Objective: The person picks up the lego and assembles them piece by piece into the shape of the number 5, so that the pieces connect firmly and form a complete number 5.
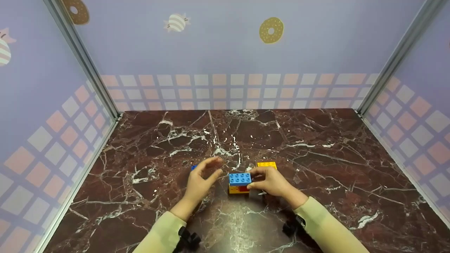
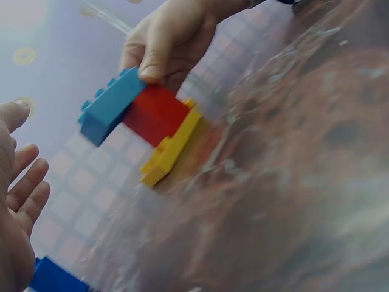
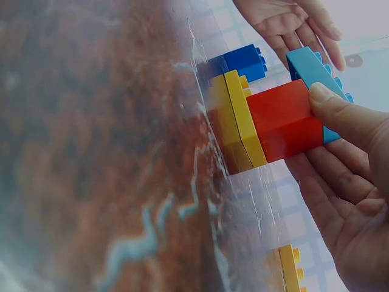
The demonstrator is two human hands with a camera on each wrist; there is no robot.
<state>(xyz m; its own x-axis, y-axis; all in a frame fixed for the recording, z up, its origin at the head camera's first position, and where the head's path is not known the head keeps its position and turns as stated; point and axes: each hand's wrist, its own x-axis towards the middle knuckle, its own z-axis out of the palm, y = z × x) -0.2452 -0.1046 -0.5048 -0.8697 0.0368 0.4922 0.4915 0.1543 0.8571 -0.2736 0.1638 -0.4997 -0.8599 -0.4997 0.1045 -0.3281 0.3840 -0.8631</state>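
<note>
In the middle of the table stands a small stack of toy building bricks. A light blue brick [image 1: 240, 179] tops it, a red brick [image 3: 285, 118] sits in the middle, and a thin yellow brick [image 3: 243, 118] lies at the bottom on the tabletop. My right hand [image 1: 274, 181] pinches the light blue brick at its right end, the thumb near the seam with the red one. Left of the stack, my left hand [image 1: 198, 182] is held apart from it, fingers loosely curved and holding nothing.
Behind my left hand, a dark blue brick [image 3: 246, 62] lies on the marbled table [image 1: 316, 168], mostly hidden in the head view. Another yellow brick [image 1: 267, 164] lies just beyond my right hand. Patterned panels [image 1: 225, 52] enclose the table at the back and sides.
</note>
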